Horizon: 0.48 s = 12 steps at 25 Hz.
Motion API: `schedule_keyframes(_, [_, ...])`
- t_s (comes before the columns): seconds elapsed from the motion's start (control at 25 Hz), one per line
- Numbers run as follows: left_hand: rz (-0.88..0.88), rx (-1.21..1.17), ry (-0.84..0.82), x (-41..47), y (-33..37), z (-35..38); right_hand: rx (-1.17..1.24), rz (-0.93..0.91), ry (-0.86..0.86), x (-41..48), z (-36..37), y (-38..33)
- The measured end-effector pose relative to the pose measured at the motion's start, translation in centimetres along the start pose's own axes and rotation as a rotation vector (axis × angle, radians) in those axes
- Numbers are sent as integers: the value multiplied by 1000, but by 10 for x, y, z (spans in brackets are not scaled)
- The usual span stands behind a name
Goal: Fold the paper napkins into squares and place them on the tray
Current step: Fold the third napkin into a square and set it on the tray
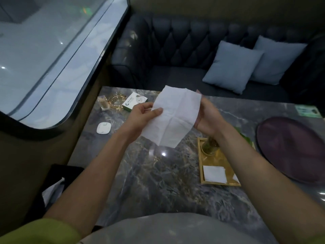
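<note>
I hold a white paper napkin (173, 117) unfolded in the air above the marble table (158, 182). My left hand (140, 115) pinches its left edge with thumb on top. My right hand (207, 117) grips its right edge, fingers behind the sheet. Crease lines cross the napkin. To the right, a gold rectangular tray (219, 161) holds a folded white napkin square (214, 174) near its front edge, and a second white piece (235, 177) peeks out beside my right forearm.
A glass with a green plant (210, 145) stands on the gold tray's far end. A dark round tray (292, 148) lies at right. A napkin box (134, 101), gold ashtray (117, 102), small bottle (103, 103) and white puck (103, 128) sit at the table's far left.
</note>
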<state>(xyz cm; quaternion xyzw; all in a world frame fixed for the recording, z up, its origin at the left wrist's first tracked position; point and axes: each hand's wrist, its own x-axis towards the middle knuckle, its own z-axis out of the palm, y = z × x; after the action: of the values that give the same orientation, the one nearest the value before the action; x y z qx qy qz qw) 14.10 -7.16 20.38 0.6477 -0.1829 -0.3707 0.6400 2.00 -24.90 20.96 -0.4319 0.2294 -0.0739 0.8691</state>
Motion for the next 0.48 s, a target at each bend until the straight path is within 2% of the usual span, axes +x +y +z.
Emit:
schedule_keyframes(0.12, [60, -16, 26, 1, 14, -3, 6, 38, -77, -13, 8, -1])
schedule_keyframes(0.28, [121, -36, 39, 2, 26, -3, -196, -71, 6, -16, 14, -2])
schedule_keyframes(0.48, [157, 45, 23, 7, 55, -5, -388, -199, 81, -17, 25, -36])
